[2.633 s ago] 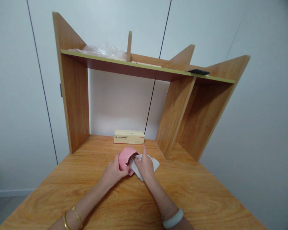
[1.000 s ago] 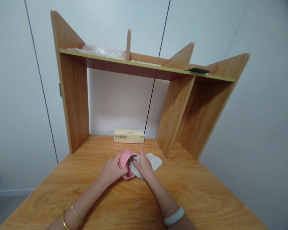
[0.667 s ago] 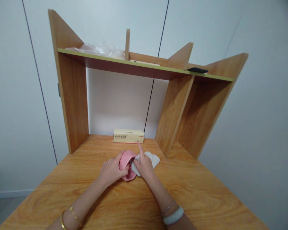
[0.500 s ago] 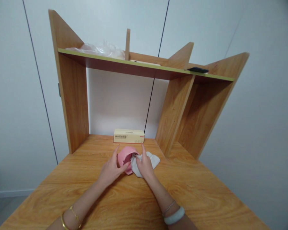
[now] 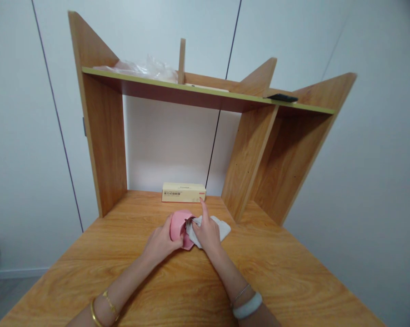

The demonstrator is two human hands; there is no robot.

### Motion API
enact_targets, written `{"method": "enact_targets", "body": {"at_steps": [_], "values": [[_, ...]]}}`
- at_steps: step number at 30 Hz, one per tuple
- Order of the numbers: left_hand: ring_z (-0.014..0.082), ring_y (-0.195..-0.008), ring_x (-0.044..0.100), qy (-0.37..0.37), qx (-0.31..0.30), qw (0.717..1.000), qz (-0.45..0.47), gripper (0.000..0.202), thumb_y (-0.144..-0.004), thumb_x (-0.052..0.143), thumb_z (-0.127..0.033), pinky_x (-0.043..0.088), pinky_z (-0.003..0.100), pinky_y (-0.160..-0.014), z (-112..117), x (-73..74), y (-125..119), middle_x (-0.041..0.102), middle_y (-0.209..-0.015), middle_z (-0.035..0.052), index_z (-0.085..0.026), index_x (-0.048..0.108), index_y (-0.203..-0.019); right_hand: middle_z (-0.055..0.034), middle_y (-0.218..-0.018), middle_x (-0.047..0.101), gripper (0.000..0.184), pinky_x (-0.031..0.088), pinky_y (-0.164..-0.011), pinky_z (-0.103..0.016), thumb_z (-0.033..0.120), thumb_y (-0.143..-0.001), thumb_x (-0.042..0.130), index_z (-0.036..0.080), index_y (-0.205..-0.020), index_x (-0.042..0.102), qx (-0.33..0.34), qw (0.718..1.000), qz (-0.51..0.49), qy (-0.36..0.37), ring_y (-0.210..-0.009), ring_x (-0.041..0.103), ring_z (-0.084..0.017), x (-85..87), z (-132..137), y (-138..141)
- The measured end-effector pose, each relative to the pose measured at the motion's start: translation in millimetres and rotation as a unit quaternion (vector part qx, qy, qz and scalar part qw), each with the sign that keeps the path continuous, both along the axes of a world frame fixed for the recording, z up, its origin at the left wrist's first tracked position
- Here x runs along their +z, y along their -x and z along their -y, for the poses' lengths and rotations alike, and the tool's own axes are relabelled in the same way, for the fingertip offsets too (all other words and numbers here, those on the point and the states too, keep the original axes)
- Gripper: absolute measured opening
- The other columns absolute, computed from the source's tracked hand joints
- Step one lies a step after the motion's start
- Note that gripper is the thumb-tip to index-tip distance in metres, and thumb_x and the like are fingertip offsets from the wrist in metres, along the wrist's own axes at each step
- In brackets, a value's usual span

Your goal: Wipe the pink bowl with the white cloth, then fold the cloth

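A pink bowl-like container (image 5: 179, 223) is tipped on its side above the desk, its opening toward the right. My left hand (image 5: 162, 243) grips it from the left, with the thumb at the rim. A pale grey-white cloth (image 5: 222, 228) is bunched in my right hand (image 5: 207, 234), at the container's opening. The index finger of that hand points forward, while the thumb and other fingers press the cloth. What lies inside the container is mostly hidden by the cloth and fingers.
A cream-coloured box (image 5: 183, 193) with printed lettering stands at the back of the wooden desk (image 5: 150, 286). Over it rises a wooden shelf unit (image 5: 106, 145). On its upper board lie a clear plastic bag (image 5: 140, 69) and a dark flat object (image 5: 282, 97).
My left hand has closed more tightly around the pink container, which has turned and shifted slightly right. My right hand has moved a little with the cloth.
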State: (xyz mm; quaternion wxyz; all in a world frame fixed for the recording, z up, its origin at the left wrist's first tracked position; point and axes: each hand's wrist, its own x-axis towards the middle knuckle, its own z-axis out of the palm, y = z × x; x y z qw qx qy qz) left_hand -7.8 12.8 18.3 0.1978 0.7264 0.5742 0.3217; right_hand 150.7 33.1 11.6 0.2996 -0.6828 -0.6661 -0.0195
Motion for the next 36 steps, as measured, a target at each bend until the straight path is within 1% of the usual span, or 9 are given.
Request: {"method": "enact_targets", "body": {"at_steps": [6, 10, 13, 17, 20, 24, 28, 32, 36], "values": [[0.0236, -0.079, 0.061, -0.006, 0.015, 0.998, -0.059, 0.062, -0.069, 0.053, -0.038, 0.043, 0.027, -0.065, -1.5, 1.8, -2.1, 0.065, -0.091, 0.0082, -0.018, 0.037, -0.126, -0.0079, -0.086, 0.066, 0.079, 0.034, -0.057, -0.023, 0.029, -0.074, 0.050, 0.013, -0.137, 0.004, 0.018, 0.995, -0.042, 0.094, -0.078, 0.061, -0.020, -3.3, -3.8, -1.8], [0.0227, -0.078, 0.061, -0.019, -0.016, 0.998, -0.065, 0.060, -0.067, 0.053, -0.031, 0.044, 0.026, -0.065, 0.1, 4.8, 1.0, 0.066, -0.090, 0.0059, -0.019, 0.039, -0.124, -0.0064, -0.080, 0.065, 0.075, 0.034, -0.061, -0.025, 0.030, -0.077, 0.048, 0.016, -0.137, 0.006, -0.001, 0.999, 0.021, 0.029, -0.076, 0.060, -0.020, 6.5, 3.6, -0.2], [0.0223, -0.077, 0.062, -0.028, -0.039, 0.997, -0.058, 0.059, -0.066, 0.052, -0.028, 0.044, 0.027, -0.066, 3.6, 8.9, 4.0, 0.066, -0.089, 0.0048, -0.020, 0.041, -0.123, -0.0065, -0.084, 0.064, 0.073, 0.035, -0.064, -0.026, 0.030, -0.077, 0.048, 0.019, -0.137, 0.008, 0.031, 0.998, 0.047, -0.026, -0.080, 0.058, -0.021, 12.7, 9.6, 0.8], [0.0250, -0.084, 0.061, -0.025, -0.020, 0.998, -0.059, 0.060, -0.070, 0.051, -0.037, 0.044, 0.030, -0.072, 4.3, 10.8, 7.0, 0.065, -0.097, 0.0083, -0.019, 0.040, -0.126, -0.0062, -0.076, 0.065, 0.072, 0.036, -0.060, -0.026, 0.030, -0.078, 0.046, 0.015, -0.137, 0.008, 0.049, 0.999, -0.002, 0.002, -0.072, 0.059, -0.021, 4.8, 6.1, -0.3], [0.0255, -0.091, 0.059, -0.031, -0.015, 0.999, -0.009, 0.064, -0.074, 0.046, -0.045, 0.043, 0.033, -0.078, -0.9, 3.8, 8.0, 0.060, -0.108, 0.0113, -0.017, 0.032, -0.130, -0.0067, -0.073, 0.065, 0.069, 0.038, -0.059, -0.025, 0.026, -0.079, 0.043, 0.011, -0.137, 0.008, 0.064, 0.996, -0.068, 0.014, -0.069, 0.059, -0.021, -7.6, -1.0, -2.0], [0.0237, -0.100, 0.055, -0.027, -0.035, 0.995, 0.085, 0.079, -0.072, 0.051, -0.049, 0.041, 0.034, -0.085, -9.0, -12.8, 5.5, 0.054, -0.116, 0.0140, -0.013, 0.019, -0.134, -0.0100, -0.086, 0.064, 0.065, 0.041, -0.065, -0.026, 0.021, -0.079, 0.040, 0.009, -0.136, 0.011, 0.063, 0.983, -0.170, 0.001, -0.077, 0.059, -0.020, -19.3, -6.8, -1.7], [0.0199, -0.103, 0.052, -0.061, -0.076, 0.985, 0.140, 0.068, -0.072, 0.053, -0.040, 0.040, 0.030, -0.087, -11.1, -20.3, 2.5, 0.051, -0.119, 0.0123, -0.012, 0.027, -0.128, -0.0122, -0.098, 0.062, 0.066, 0.042, -0.070, -0.026, 0.022, -0.078, 0.043, 0.008, -0.135, 0.014, 0.074, 0.972, -0.221, 0.009, -0.085, 0.059, -0.019, -20.7, -8.4, 1.1], [0.0240, -0.095, 0.056, -0.042, -0.027, 0.996, 0.073, 0.061, -0.070, 0.054, -0.035, 0.043, 0.033, -0.079, -7.2, -11.2, 4.1, 0.059, -0.107, 0.0103, -0.015, 0.035, -0.125, -0.0100, -0.086, 0.064, 0.072, 0.041, -0.062, -0.026, 0.026, -0.074, 0.051, 0.009, -0.135, 0.016, 0.040, 0.988, -0.146, 0.037, -0.077, 0.060, -0.021, -11.8, -5.7, 2.2], [0.0251, -0.091, 0.058, -0.017, -0.021, 1.000, 0.004, 0.060, -0.070, 0.054, -0.036, 0.043, 0.031, -0.075, -1.4, 1.1, 4.1, 0.060, -0.105, 0.0093, -0.019, 0.037, -0.125, -0.0065, -0.075, 0.065, 0.070, 0.037, -0.059, -0.026, 0.029, -0.076, 0.049, 0.015, -0.135, 0.015, 0.006, 0.999, -0.033, 0.016, -0.071, 0.060, -0.021, -3.1, -0.4, 2.2]]}}
